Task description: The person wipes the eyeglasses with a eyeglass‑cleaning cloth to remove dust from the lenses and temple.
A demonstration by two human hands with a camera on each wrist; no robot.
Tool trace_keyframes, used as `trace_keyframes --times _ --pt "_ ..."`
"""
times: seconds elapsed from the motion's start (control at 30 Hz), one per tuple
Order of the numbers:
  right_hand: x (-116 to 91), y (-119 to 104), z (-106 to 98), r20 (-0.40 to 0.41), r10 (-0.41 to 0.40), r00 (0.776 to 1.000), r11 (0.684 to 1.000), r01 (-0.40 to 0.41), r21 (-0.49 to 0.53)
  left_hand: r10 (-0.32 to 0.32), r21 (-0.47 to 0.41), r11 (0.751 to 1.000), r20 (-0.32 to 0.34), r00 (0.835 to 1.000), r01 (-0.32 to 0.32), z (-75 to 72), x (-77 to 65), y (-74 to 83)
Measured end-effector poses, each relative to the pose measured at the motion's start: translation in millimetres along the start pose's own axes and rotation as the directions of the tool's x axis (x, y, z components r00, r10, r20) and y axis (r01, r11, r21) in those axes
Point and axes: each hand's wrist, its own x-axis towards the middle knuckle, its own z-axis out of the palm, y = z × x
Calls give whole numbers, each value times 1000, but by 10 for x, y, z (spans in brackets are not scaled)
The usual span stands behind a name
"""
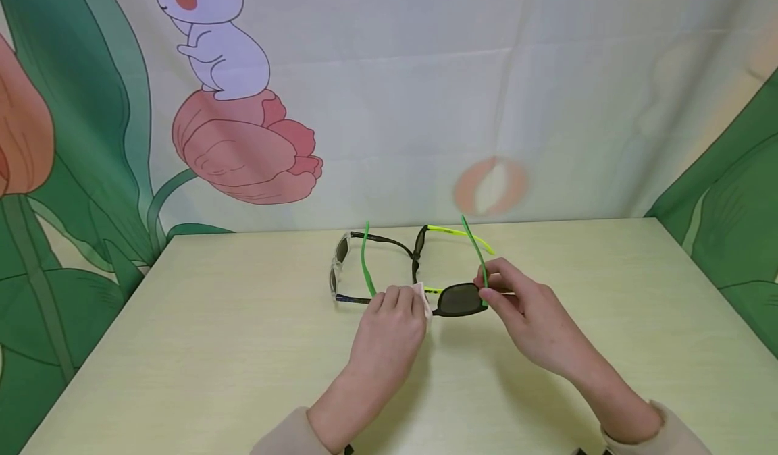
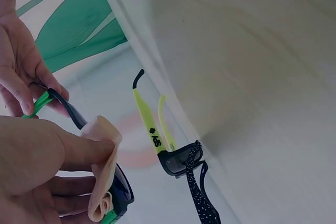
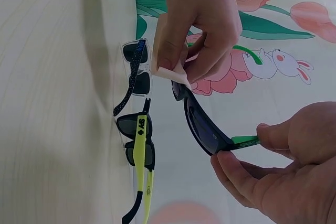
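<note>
I watched remotely as the left hand (image 1: 389,333) pinched a pale pink cloth (image 2: 105,177) against one lens of the green-and-black sunglasses (image 1: 459,300), raised off the table (image 1: 243,374), arms unfolded. The right hand (image 1: 536,320) grasped them by the other arm, near its hinge. Just beyond sat the black-and-yellow sunglasses (image 3: 139,150) and the clear-framed sunglasses (image 3: 140,83), side by side.

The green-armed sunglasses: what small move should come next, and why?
Perhaps slide the cloth to the bare lens: the left hand pinches it against the other lens, while the right hand holds the sunglasses near a hinge.
</note>
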Motion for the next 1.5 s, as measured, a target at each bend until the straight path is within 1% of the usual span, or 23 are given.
trace_keyframes --times 0.1,0.27,0.6,0.8,1.03,1.3,1.5 --pt "0 2 -4 2 -5 1000 1000 5 -3 0 -15 1000 -8 1000 0 4 2 -3" --pt "3 6 -12 7 -11 1000 1000 11 -4 18 -51 999 3 1000 -18 -8 4 -12" --pt "21 24 -13 31 15 999 1000 -15 24 56 -133 990 40 998 -51 -21 8 -46" --pt "38 32 -14 30 19 999 999 -19 28 82 -165 983 37 996 -75 -36 13 -50" --pt "54 42 -23 15 47 999 999 -47 -3 92 -189 978 9 996 -89 -39 5 -33" --pt "63 51 -46 -12 79 997 996 -79 -39 117 -190 974 -22 993 -119 -69 -20 -35" --pt "69 56 -77 -24 84 996 995 -85 -57 145 -134 980 -34 989 -149 -115 -25 -60"
